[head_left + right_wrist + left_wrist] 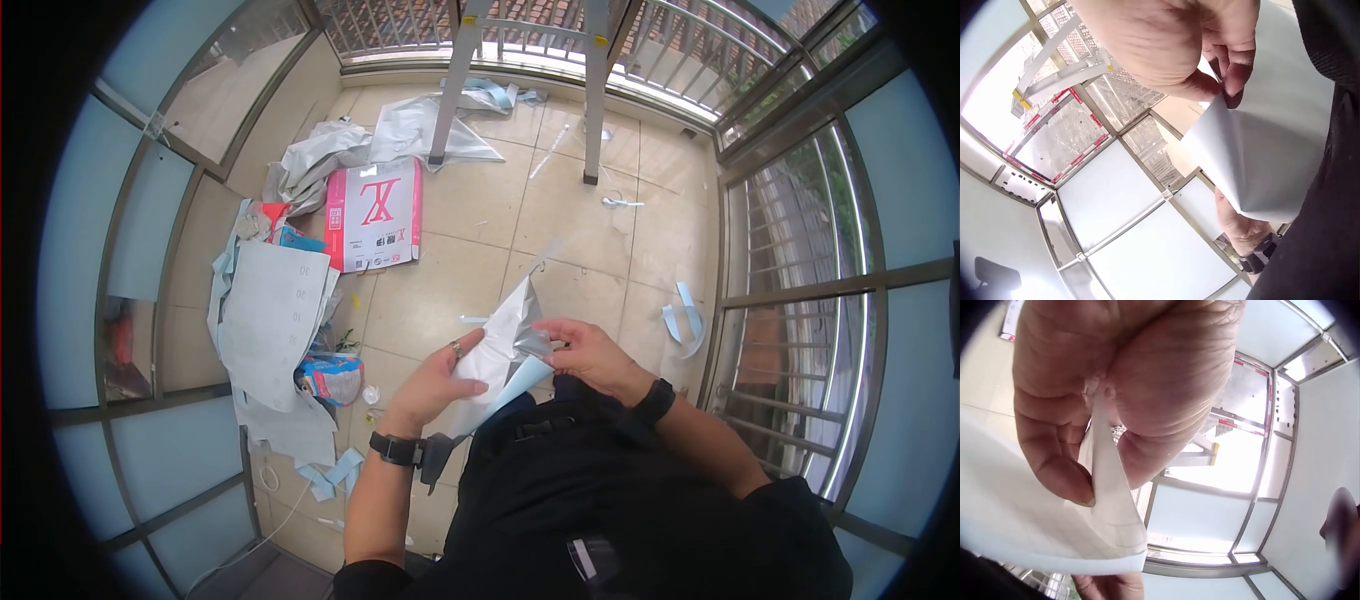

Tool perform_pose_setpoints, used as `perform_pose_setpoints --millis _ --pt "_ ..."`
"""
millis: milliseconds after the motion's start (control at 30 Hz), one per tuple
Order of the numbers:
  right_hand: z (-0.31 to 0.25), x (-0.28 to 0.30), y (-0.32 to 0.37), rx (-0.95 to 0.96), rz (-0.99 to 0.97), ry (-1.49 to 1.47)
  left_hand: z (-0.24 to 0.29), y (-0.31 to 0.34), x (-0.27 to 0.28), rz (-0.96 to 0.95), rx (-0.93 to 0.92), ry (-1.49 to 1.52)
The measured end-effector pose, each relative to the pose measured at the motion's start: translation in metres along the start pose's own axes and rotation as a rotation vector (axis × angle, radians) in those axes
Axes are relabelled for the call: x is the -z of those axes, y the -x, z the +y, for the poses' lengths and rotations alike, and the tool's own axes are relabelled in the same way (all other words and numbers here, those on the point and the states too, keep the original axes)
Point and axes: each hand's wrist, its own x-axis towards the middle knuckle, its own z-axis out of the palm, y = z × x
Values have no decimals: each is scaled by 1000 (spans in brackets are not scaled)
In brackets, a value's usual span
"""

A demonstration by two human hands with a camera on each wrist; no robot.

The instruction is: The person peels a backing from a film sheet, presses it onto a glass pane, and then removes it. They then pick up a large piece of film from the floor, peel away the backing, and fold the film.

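A thin, creased sheet point(495, 355), silver-white with a light blue side, is held in front of the person's waist in the head view. My left hand point(432, 383) grips its left part, thumb on the silver face; the left wrist view shows the sheet point(1029, 494) pinched between thumb and fingers. On the other side my right hand point(597, 362) pinches the upper right edge. In the right wrist view, thumb and fingertips of that hand point(1172, 47) close on a corner, and the grey face point(1279, 137) drapes below with a fold.
A stepladder point(592, 110) stands by the railing. Along the left wall lie a pink-and-white box point(375, 215), crumpled silver sheeting point(320, 160), large white sheets point(270, 320) and a blue bag point(335, 380). Light blue scraps point(683, 318) lie on the tiled floor point(470, 270). Framed glass panels enclose both sides.
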Motion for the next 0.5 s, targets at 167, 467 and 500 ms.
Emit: perform_pose_setpoints --millis 167,467,500 --pt "13 9 -10 -122 -75 -75 -6 2 -4 41 -64 -132" --pt "0 -10 -11 -199 -33 106 4 2 -7 68 -96 -304" --pt "-3 -15 -8 -97 -50 108 3 3 -6 71 -97 -303"
